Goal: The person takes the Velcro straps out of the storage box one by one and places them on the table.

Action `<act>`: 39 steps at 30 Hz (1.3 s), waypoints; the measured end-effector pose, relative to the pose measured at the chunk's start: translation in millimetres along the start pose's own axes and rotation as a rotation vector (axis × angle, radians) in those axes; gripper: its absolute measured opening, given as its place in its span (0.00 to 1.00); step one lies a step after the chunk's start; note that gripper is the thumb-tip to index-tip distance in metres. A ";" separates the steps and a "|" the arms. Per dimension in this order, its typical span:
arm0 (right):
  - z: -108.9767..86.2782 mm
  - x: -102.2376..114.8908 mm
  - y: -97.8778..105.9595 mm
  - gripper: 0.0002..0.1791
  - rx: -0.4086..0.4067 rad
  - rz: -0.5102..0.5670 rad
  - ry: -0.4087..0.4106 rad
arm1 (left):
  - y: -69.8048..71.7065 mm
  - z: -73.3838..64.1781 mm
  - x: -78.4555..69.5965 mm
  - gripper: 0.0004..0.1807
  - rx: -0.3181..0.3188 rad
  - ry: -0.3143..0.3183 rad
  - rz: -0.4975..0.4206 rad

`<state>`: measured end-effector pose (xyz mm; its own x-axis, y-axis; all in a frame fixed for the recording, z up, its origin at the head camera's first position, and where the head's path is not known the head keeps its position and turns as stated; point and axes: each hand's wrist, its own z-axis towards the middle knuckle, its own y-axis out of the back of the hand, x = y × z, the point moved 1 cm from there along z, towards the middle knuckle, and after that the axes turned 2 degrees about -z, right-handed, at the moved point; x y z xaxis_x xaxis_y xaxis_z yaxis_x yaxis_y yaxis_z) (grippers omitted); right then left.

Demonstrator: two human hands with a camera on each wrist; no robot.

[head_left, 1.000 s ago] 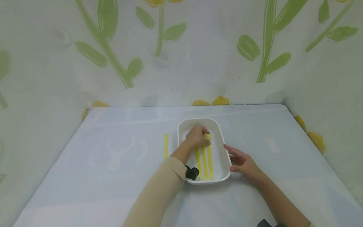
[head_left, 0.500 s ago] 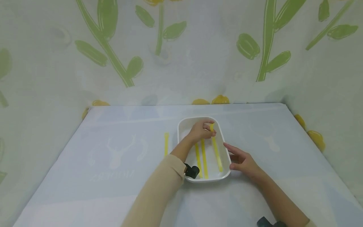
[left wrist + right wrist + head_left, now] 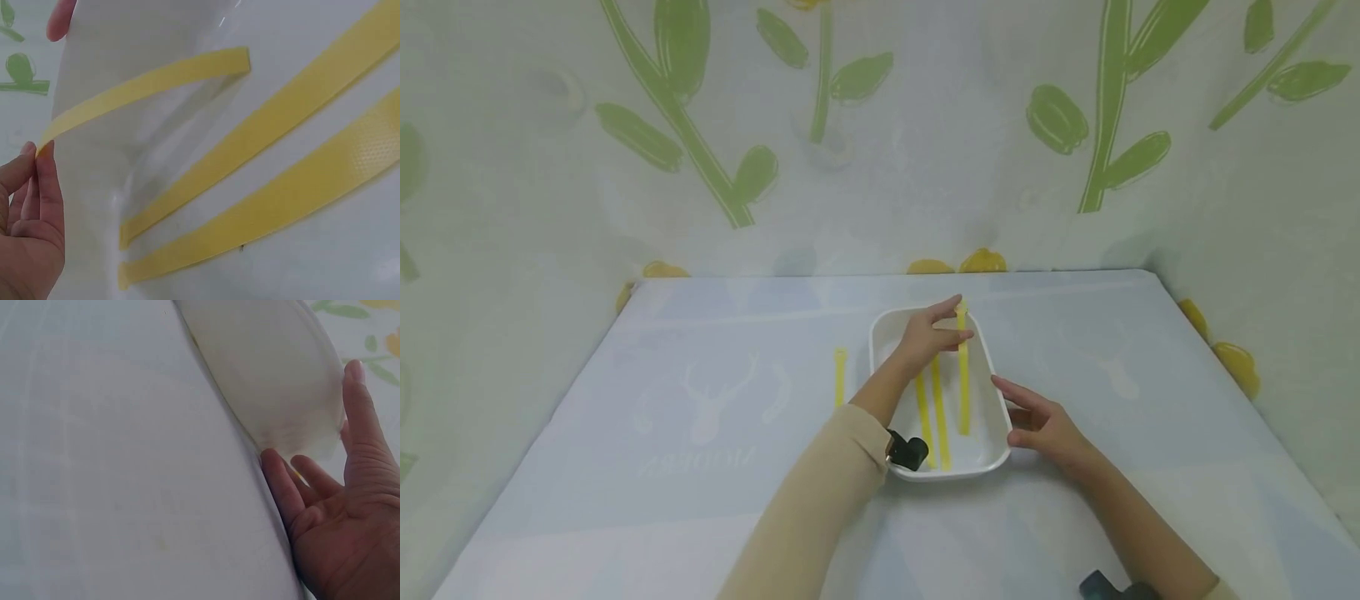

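A tray holds two strips; left grip pinches another strip, right grip spread.

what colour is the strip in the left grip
The strip is yellow; it shows best in the left wrist view.

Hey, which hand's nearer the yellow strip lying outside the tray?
Left: the left hand is over the tray, right of that strip; the right hand is at the tray's right side.
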<state>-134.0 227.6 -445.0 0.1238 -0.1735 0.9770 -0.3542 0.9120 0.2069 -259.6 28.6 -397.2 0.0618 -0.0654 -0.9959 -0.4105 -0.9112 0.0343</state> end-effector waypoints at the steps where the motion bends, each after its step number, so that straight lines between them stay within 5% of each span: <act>1: -1.0 -0.2 0.1 0.39 0.000 0.005 0.000 | -0.2 -2.4 -3.2 0.35 0.002 0.008 -0.012; 13: -0.2 -2.2 -6.4 0.39 0.022 0.013 0.006 | 20.2 -3.0 -7.9 0.33 -0.032 -0.004 -0.158; 22: 3.5 -1.5 -9.9 0.40 0.043 0.045 0.042 | 46.1 -6.4 -28.3 0.34 -0.077 -0.060 -0.234; 39: 0.8 -5.7 -9.7 0.39 0.027 -0.026 0.083 | 94.4 -29.3 -51.8 0.36 -0.092 -0.090 -0.143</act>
<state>-132.0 219.5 -452.5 0.2094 -0.1650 0.9638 -0.3746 0.8969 0.2349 -274.9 -66.0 -339.9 0.0306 0.0998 -0.9945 -0.3186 -0.9421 -0.1043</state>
